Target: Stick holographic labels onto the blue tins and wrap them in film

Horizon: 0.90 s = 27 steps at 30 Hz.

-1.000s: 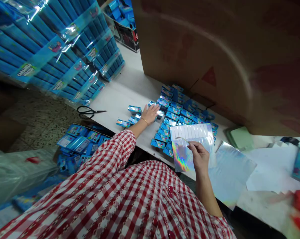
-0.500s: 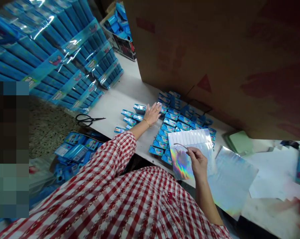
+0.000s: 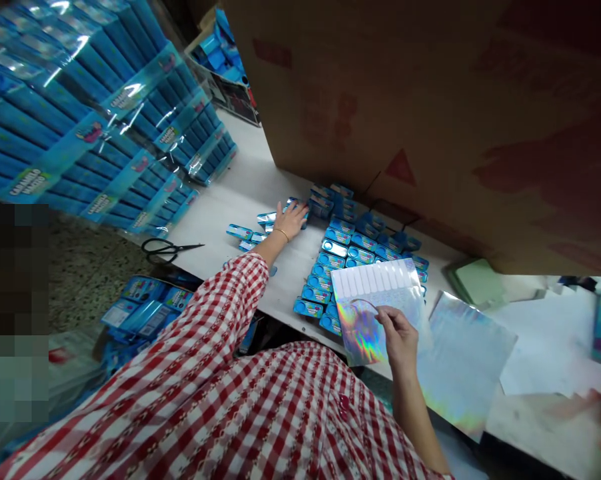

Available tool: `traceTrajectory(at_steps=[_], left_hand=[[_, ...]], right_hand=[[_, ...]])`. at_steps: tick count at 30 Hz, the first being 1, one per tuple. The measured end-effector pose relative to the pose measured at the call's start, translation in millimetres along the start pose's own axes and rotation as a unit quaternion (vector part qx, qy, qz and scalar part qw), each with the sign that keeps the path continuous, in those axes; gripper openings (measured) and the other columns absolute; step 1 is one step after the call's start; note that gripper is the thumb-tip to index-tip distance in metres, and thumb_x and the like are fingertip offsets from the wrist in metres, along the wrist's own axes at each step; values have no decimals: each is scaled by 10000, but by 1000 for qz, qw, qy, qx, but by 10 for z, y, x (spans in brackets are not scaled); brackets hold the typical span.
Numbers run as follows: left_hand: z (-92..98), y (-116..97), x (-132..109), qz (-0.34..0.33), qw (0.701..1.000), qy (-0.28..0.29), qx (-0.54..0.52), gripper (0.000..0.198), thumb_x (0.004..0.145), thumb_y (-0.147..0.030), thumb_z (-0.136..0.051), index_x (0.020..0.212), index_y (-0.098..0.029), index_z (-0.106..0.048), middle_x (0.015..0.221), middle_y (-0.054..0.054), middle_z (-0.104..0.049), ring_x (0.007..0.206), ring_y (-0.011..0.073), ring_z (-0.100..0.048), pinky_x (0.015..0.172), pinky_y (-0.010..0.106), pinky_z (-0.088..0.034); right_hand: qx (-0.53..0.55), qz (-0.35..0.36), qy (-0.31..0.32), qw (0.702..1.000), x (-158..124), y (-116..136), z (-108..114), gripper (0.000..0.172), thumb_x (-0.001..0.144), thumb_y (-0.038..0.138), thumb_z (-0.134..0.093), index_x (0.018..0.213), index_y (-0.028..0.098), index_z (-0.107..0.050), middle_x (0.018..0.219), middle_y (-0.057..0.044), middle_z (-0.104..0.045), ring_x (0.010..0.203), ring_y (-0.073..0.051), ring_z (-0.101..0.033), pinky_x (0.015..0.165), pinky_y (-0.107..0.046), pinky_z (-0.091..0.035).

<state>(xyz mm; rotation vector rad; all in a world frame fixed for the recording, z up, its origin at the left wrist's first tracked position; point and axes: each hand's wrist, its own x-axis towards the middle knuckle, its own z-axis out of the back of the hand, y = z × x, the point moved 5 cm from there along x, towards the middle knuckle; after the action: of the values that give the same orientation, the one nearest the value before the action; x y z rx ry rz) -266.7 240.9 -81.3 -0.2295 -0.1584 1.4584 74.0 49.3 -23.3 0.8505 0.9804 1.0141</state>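
A: "How do the small blue rectangular cartons (image 3: 334, 248) appear?"

B: "Glossy and printed, in slanting rows on the white table (image 3: 283, 297); an iridescent silver sheet (image 3: 363, 333) overlaps them in this view."

A: "And the hands?"

B: "The left hand (image 3: 290, 223), fingers spread, lies over further cartons; the right hand (image 3: 399, 331) pinches a thin curved strip (image 3: 364, 304)."

A: "Margins?"

B: "A large brown cardboard box (image 3: 375, 100) walls the far side; white tabletop runs between the left group and the rows, down to the near edge."

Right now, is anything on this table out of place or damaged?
The scissors lie at the edge of the table, handle end seemingly jutting over it, so a bump could drop them. No spill or damage stands out.
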Motion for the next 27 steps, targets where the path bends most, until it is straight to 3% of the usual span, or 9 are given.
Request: traceTrajectory(at_steps=[2, 5, 9, 12, 15, 19, 23, 27], left_hand=[[86, -3, 15, 19, 999, -30, 4, 460, 927, -302, -297, 1366, -198, -385, 1453, 77, -374, 1342, 266, -275, 1114, 586, -49], [127, -245, 147, 8, 998, -56, -11, 504, 911, -295, -291, 1394, -164, -353, 1462, 97, -354, 1344, 259, -283, 1128, 520, -107], [31, -626, 553, -28, 998, -46, -34, 522, 903, -282, -269, 1416, -204, -327, 1516, 59, -253, 1389, 259, -209, 1117, 538, -121], [-70, -708, 866, -46, 998, -21, -34, 521, 896, -252, -271, 1413, -237, -332, 1512, 25, -267, 1405, 249, -174, 1116, 565, -94], [-163, -658, 1024, -70, 997, 9, -32, 501, 899, -239, -263, 1385, -277, -377, 1481, -3, -336, 1392, 236, -219, 1106, 576, -119], [-202, -522, 1021, -70, 997, -10, -34, 470, 925, -293, -241, 1365, -283, -405, 1466, -6, -365, 1373, 225, -259, 1113, 544, -139], [-191, -339, 993, -46, 999, -12, -24, 451, 932, -285, -257, 1354, -303, -414, 1467, -15, -364, 1371, 234, -261, 1115, 546, -119], [-79, -12, 1001, 10, 1000, -1, -11, 421, 935, -292, -293, 1328, -328, -438, 1459, -16, -379, 1359, 253, -270, 1103, 593, -70]], right_hand=[[0, 4, 5, 1000, 8, -17, -8, 261, 710, 437, -661, 770, 185, -692, 837, -47, -656, 765, -175, -605, 752, -364, -501], [5, 11, 11, 1000, -11, 4, -8, 239, 725, 425, -655, 773, 194, -688, 838, -42, -651, 769, -174, -606, 748, -356, -501], [-13, 24, -4, 1000, -86, 85, 61, 216, 742, 414, -644, 766, 204, -686, 840, -47, -656, 783, -185, -605, 745, -348, -503], [-28, 15, -18, 999, -141, 76, 135, 222, 744, 424, -638, 765, 208, -688, 832, -53, -659, 795, -198, -609, 743, -349, -507], [-32, -5, -29, 999, -148, -5, 189, 244, 728, 446, -644, 751, 207, -689, 816, -53, -661, 792, -202, -614, 739, -350, -511], [-20, -18, -34, 999, -65, -70, 192, 257, 712, 454, -655, 752, 203, -693, 806, -51, -660, 766, -195, -615, 729, -351, -515], [-16, -3, -33, 999, 53, -20, 139, 246, 718, 443, -651, 740, 201, -691, 807, -51, -658, 777, -196, -609, 766, -372, -507], [-7, 7, -29, 1000, 100, 1, 121, 227, 729, 424, -646, 743, 202, -689, 811, -51, -656, 790, -195, -602, 784, -379, -498]])
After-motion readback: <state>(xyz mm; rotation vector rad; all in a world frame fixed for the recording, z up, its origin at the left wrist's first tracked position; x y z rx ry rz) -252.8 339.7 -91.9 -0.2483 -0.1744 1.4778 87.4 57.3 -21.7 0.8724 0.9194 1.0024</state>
